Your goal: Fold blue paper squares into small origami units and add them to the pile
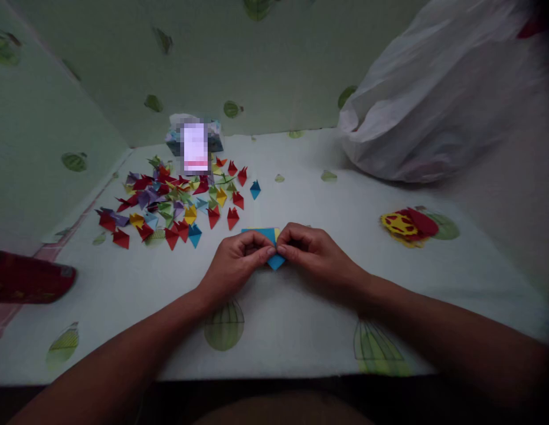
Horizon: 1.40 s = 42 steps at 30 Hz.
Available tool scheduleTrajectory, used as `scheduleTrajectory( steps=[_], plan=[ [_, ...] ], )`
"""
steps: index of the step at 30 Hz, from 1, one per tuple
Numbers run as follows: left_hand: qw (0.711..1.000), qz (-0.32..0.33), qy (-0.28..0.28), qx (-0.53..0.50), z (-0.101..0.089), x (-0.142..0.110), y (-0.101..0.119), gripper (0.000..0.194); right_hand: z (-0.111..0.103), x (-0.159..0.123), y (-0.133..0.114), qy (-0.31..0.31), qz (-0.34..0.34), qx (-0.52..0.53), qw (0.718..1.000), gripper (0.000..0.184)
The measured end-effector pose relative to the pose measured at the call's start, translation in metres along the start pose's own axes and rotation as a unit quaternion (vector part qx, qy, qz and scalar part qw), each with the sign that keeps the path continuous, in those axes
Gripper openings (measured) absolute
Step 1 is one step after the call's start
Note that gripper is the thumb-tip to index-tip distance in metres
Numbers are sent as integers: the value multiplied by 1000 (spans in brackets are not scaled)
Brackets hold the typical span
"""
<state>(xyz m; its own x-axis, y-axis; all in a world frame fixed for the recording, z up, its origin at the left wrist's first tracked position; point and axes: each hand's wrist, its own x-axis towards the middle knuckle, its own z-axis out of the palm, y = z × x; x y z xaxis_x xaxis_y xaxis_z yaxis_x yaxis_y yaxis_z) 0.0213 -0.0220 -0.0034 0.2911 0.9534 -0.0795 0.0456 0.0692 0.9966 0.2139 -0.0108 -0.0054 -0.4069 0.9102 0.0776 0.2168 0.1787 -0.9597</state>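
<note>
Both hands meet at the middle of the table over a small piece of blue origami paper (275, 262), folded to a point that faces me. My left hand (241, 254) pinches its left side between thumb and fingers. On the other side my right hand (312, 248) pinches it too, the thumbs almost touching. Just behind the fingers lies flat blue paper (258, 232) with a yellow edge showing; my hands partly cover it. To the left spreads a heap of folded paper cranes (170, 203) in red, yellow, green, purple and blue.
A tissue box (216, 137) stands at the back, with a lit, blurred phone screen (195, 146) before it. A big white plastic bag (416, 112) fills the back right. Red and yellow cut-out ornaments (409, 225) lie at right, a dark red packet (30, 277) at far left.
</note>
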Motion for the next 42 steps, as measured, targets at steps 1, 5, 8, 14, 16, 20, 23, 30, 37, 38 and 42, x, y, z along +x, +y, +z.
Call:
scheduleTrajectory(
  steps=[1,5,8,14,16,20,23,30,37,38,42],
  plan=[
    [1000,8,4,8,0,0,-1,22,0,0,0,-3,7,16,1000,19],
    [997,47,46,46,-1,0,-2,16,-3,3,1,-13,48,129,990,20],
    [990,87,71,90,-1,-2,-2,12,-3,4,4,-9,78,184,980,23],
    [975,141,87,151,-3,-4,-2,9,-2,3,3,-48,117,219,967,35],
    [971,150,85,163,-4,-4,-3,9,-2,3,2,-51,110,219,968,35],
    [971,149,95,163,-4,-3,-4,9,-3,3,2,-46,96,215,971,30],
    [974,131,109,146,-3,-2,-5,10,-2,2,2,-26,87,207,974,27],
    [986,93,102,88,-2,-2,-4,14,2,2,0,-38,110,175,978,20],
    [998,37,37,19,1,-1,-1,20,1,1,-4,-28,93,116,989,16],
    [999,32,33,15,1,-2,0,21,1,1,-4,-29,86,102,991,16],
    [1000,13,25,-5,1,-3,0,23,3,1,-4,-28,56,65,996,15]
  ],
)
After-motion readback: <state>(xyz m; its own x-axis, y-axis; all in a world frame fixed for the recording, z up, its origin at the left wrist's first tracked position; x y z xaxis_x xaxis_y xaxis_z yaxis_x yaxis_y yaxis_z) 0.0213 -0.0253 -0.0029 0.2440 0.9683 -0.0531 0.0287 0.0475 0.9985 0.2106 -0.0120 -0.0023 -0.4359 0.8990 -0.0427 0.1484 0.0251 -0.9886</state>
